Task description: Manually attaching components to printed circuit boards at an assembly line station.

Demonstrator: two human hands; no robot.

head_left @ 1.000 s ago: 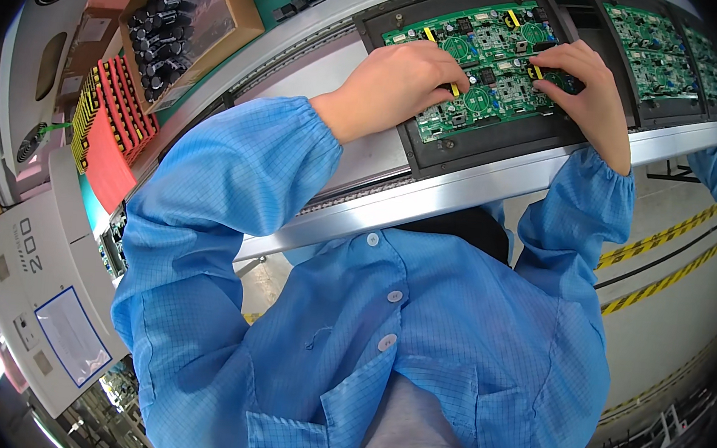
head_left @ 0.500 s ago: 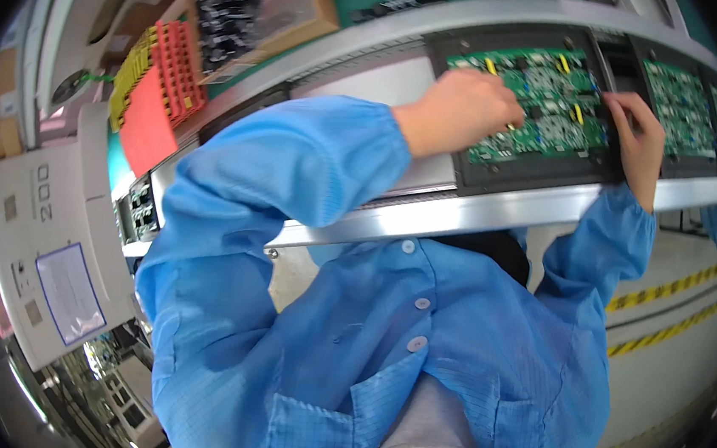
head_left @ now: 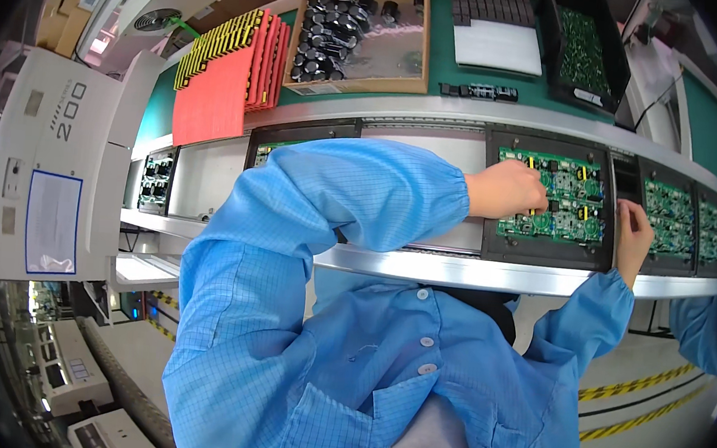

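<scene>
We look down on a green circuit board (head_left: 558,199) seated in a dark carrier frame (head_left: 544,250) on the conveyor rail (head_left: 457,269), right in front of us. Our left hand (head_left: 508,189) rests on the board's left part, fingers curled down onto the components; whether they pinch anything we cannot tell, since the knuckles hide the tips. Our right hand (head_left: 633,234) sits at the frame's right edge, fingers bent and touching the rim of the carrier beside the board; it too seems closed against the edge, though the grip itself is hidden. Both forearms wear blue sleeves (head_left: 361,190) with elastic cuffs.

To the right, further green boards (head_left: 672,226) ride in their own dark frames along the same line, just beside ours. To the left, another carrier (head_left: 156,182) with dark parts waits well apart from our hands.

Up on the green surface (head_left: 442,52) behind the line, we see a cardboard box (head_left: 360,28) full of black cylindrical capacitors, a red pad stack (head_left: 221,84) with yellow-striped strips on top, a white foam block (head_left: 498,44) beneath a dark tray of small parts, and a black bin (head_left: 587,43) holding a green board. At far left stands a pale grey machine cabinet (head_left: 47,171). At far right, another person's blue sleeve (head_left: 707,331) shows below the rail.
</scene>
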